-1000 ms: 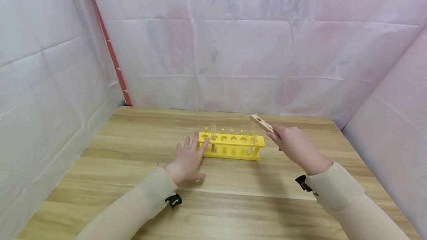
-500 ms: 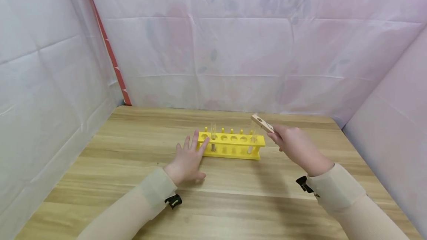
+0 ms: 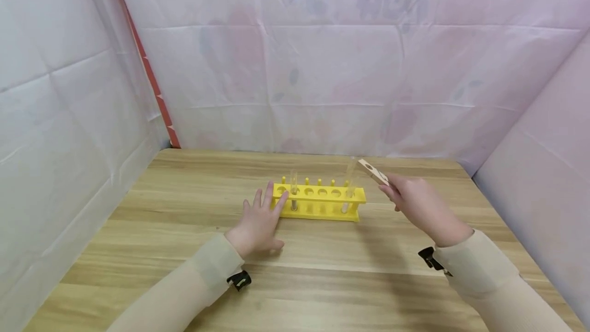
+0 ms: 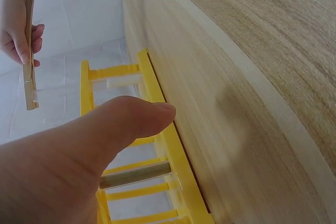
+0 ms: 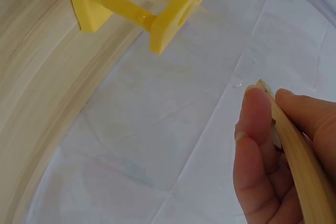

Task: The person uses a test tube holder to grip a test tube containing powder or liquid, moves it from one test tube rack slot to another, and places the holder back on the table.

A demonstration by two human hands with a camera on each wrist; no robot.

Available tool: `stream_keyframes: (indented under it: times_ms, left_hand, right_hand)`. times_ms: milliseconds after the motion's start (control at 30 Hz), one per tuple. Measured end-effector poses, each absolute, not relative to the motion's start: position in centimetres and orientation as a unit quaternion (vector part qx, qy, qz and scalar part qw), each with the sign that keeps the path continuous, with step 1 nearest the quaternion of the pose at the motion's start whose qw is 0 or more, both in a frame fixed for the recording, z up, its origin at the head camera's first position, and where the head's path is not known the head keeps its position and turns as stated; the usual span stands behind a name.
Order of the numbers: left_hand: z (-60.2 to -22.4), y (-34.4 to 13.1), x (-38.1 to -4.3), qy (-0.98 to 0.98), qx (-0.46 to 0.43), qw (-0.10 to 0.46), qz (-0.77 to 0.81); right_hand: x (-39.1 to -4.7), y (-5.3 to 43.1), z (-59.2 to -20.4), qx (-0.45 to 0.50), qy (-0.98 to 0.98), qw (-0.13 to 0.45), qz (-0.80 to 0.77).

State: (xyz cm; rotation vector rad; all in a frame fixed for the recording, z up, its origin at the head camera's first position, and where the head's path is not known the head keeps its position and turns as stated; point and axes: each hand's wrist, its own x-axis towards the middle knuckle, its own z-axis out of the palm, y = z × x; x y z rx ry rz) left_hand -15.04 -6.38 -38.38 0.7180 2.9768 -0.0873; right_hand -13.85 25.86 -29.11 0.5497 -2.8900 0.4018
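Note:
A yellow test tube rack [image 3: 322, 216] stands on the table. My left hand [image 3: 259, 222] rests at its left end with fingers spread and fingertips touching it; the thumb [image 4: 131, 119] crosses the left wrist view. One clear test tube [image 3: 294, 181] with dark contents stands near the rack's left end. Another clear test tube [image 3: 350, 173], with something white at its bottom, leans slightly in the rightmost hole. My right hand [image 3: 419, 206] grips a wooden test tube holder [image 3: 372, 171]. In the head view the holder's tip is just right of this tube's top, apart from it.
The wood-grain table [image 3: 313, 291] extends around the rack on every side. Pale printed sheets [image 3: 332, 76] hang behind it and at both sides. A red strip [image 3: 154, 83] runs down the back left corner.
My right hand has moved to the right with the test tube holder, whose tip has come away from the right test tube. The left hand and the rack have stayed in place.

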Motion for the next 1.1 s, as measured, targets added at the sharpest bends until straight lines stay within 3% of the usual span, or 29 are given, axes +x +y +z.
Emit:
stream_keyframes:
  times_ms: [1100]
  left_hand:
    - [-38.2,-6.6,-15.0,0.971,0.235,0.037,-0.027]
  right_hand:
    - [-13.2,28.7,-32.0,0.187,-0.966,0.135,0.114]
